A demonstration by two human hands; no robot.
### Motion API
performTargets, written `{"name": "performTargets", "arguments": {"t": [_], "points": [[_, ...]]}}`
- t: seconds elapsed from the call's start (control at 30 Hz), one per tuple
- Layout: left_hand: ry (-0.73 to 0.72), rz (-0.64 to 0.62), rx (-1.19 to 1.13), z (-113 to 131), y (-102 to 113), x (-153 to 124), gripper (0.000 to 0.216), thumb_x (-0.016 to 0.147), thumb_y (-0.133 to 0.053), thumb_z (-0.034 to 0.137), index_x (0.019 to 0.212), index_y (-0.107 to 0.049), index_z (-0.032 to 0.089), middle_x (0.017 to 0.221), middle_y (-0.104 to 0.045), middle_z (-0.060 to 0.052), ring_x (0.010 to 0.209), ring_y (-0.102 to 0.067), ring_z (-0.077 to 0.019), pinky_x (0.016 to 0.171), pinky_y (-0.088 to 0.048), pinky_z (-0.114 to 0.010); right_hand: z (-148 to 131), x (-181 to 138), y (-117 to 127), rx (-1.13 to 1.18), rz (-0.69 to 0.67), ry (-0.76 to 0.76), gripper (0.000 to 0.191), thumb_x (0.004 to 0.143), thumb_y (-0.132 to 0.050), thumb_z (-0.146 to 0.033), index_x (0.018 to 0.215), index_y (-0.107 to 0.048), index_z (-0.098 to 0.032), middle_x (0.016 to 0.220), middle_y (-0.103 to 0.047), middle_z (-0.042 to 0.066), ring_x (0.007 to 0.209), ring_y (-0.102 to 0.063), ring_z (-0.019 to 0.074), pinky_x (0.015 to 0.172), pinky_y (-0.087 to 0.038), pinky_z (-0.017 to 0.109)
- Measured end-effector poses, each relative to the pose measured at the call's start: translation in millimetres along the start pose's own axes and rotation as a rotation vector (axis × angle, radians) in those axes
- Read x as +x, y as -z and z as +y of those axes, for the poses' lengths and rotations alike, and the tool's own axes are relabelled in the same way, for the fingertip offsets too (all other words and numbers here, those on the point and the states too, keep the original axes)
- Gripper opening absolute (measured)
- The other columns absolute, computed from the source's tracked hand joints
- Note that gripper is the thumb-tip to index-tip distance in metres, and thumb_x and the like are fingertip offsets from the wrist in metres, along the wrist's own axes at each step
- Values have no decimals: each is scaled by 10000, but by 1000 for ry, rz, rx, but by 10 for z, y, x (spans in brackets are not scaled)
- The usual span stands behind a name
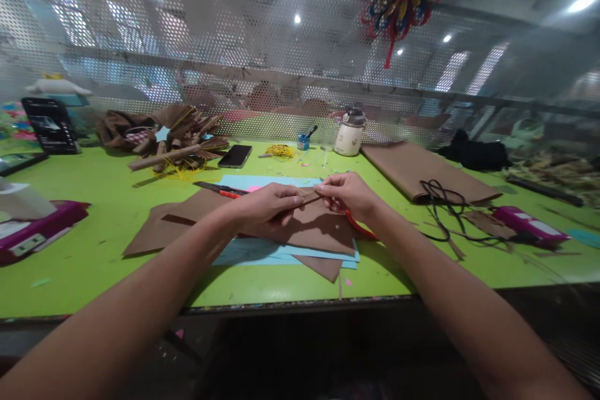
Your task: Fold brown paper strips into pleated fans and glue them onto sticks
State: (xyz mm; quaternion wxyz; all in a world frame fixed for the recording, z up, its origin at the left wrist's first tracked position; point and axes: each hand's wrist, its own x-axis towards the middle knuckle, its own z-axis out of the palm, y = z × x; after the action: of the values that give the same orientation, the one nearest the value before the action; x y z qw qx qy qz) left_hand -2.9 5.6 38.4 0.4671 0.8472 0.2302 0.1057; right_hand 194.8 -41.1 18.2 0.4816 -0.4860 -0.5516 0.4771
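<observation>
Between my hands is a narrow strip of brown paper (311, 196), held just above the table. My left hand (274, 203) pinches its left end between thumb and fingers. At the strip's right end, my right hand (345, 194) closes its fingertips on it. Below lie brown paper sheets (323, 231) on top of light blue sheets (262, 254). Scissors (227, 190) with dark blades and red-orange parts lie partly under the sheets and hands. An orange-red handle (360, 228) shows beneath my right wrist.
On the green table (140, 290), a phone (235, 156), yellow string (280, 150), a small blue jar (303, 141) and a white bottle (349, 132) stand behind. Rolled brown paper pieces (175, 150) are at back left. Folded brown paper (422, 169), black cord (445, 200) and a purple power strip (532, 226) are right.
</observation>
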Motion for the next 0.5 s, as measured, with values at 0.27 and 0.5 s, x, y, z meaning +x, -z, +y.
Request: {"name": "performTargets", "arguments": {"t": [0.27, 0.5], "points": [[70, 14, -204, -31, -82, -5, 309, 830, -444, 441, 882, -534, 150, 453, -437, 56, 338, -336, -54, 343, -236, -169, 16, 16, 64, -38, -112, 30, 296, 638, -687, -397, 656, -584, -121, 543, -600, 5, 451, -497, 63, 426, -338, 182], [31, -21, -215, 47, -97, -26, 353, 822, -464, 451, 985, -522, 143, 512, -549, 18, 396, -487, -86, 419, -373, -197, 14, 9, 45, -8, -113, 62, 269, 612, -721, -350, 686, -624, -110, 585, -639, 27, 493, -541, 79, 504, -414, 213]]}}
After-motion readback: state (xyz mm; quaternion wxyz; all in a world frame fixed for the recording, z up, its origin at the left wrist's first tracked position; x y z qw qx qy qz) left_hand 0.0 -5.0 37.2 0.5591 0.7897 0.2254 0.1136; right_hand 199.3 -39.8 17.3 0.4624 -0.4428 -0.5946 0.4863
